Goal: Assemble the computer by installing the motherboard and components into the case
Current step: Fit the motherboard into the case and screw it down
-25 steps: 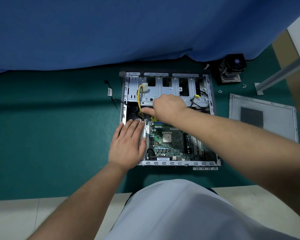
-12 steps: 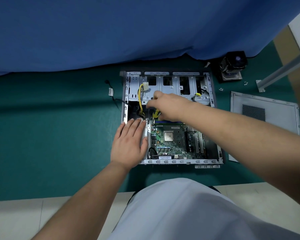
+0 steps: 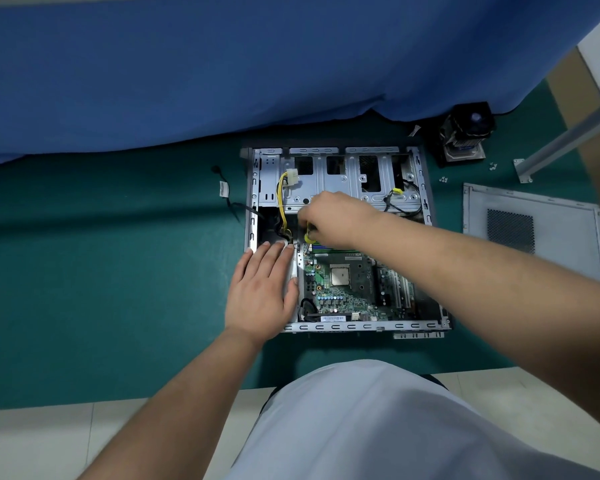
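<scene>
Seen from above, a green mat (image 3: 101, 271) covers the floor under a hanging blue cloth (image 3: 222, 64). At the far left, a loose black cable with a white tag (image 3: 223, 188) lies on the mat, just beside the open grey metal computer case (image 3: 361, 326), which lies flat with its side off. The person's left hand (image 3: 260, 292) rests flat on the case's near left part, fingers straight and close together, seemingly steadying it. Beyond its fingertips, a bundle of yellow and black power wires (image 3: 282, 202) runs up to a white plug. The green rectangular motherboard (image 3: 343, 289) already sits inside the case's near half, its silver processor chip bare. The right hand (image 3: 336, 220) reaches over the board's far edge with fingers curled round a small yellow-handled tool (image 3: 308, 235), probably a screwdriver; its tip is hidden. The step in hand appears to be fastening the board near its far left corner. The next move likely calls for keeping the tool upright on the screw while the left hand holds the case steady. Further right lie a black cooler fan on a metal heatsink (image 3: 465, 136), tiny loose screws (image 3: 443, 180) and the grey vented side panel (image 3: 534, 230).
</scene>
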Demonstrator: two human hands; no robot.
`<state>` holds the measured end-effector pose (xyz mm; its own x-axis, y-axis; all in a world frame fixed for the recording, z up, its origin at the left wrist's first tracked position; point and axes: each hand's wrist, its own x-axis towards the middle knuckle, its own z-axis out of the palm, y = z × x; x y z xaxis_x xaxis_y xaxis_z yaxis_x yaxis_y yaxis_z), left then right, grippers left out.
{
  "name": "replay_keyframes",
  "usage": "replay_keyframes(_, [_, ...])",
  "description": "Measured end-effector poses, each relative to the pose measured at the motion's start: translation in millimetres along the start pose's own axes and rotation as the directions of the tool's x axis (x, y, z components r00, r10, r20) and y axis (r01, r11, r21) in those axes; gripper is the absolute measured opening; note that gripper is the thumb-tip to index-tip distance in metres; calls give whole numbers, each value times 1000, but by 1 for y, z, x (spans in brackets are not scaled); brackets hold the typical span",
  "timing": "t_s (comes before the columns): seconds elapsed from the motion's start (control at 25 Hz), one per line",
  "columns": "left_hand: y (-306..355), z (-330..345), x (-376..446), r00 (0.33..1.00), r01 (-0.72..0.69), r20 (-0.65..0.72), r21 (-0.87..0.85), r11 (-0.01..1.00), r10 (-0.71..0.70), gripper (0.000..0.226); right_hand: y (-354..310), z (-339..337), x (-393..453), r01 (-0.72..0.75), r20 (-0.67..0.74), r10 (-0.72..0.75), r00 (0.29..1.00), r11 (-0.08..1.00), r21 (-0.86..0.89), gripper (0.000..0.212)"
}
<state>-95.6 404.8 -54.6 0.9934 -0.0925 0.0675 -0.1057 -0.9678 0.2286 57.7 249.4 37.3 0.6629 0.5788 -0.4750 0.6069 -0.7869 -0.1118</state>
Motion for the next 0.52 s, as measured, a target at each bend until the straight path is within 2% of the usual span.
replay_keyframes(0.08, [0,0,0,1000,1,1,-3,1000,-1,56,-8,0,4,-152,-56,151,987,988,-16,55])
replay_keyframes(0.12, [0,0,0,1000,-1,0,-4,1000,1,56,-7,-1,5,-172,-59,170,984,984,-34,64])
replay_keyframes(0.16, [0,0,0,1000,-2,-1,-3,1000,2,56,-5,-3,5,-148,-43,147,988,988,-32,64])
replay_keyframes(0.28, [-1,1,0,1000,-2,-1,-7,1000,2,56,4,-8,1,61,68,-59,996,998,-31,31])
replay_keyframes(0.32, [-1,1,0,1000,-3,-3,-9,1000,3,56,3,-5,-1,74,63,-71,995,996,-50,27])
replay_keyframes(0.36, [-1,1,0,1000,-3,-6,-10,1000,3,56,0,-2,-1,28,26,-26,999,998,-53,21])
replay_keyframes(0.44, [-1,1,0,1000,-4,-8,-13,1000,4,56,-7,-2,0,-121,-47,120,992,993,-19,48])
replay_keyframes(0.48, [-1,2,0,1000,-5,-9,-14,1000,5,56,-6,-3,1,-140,-51,139,989,990,-13,57])
replay_keyframes(0.52, [-1,2,0,1000,-5,-11,-12,1000,5,56,-3,-4,1,-109,-31,109,994,994,-15,57])
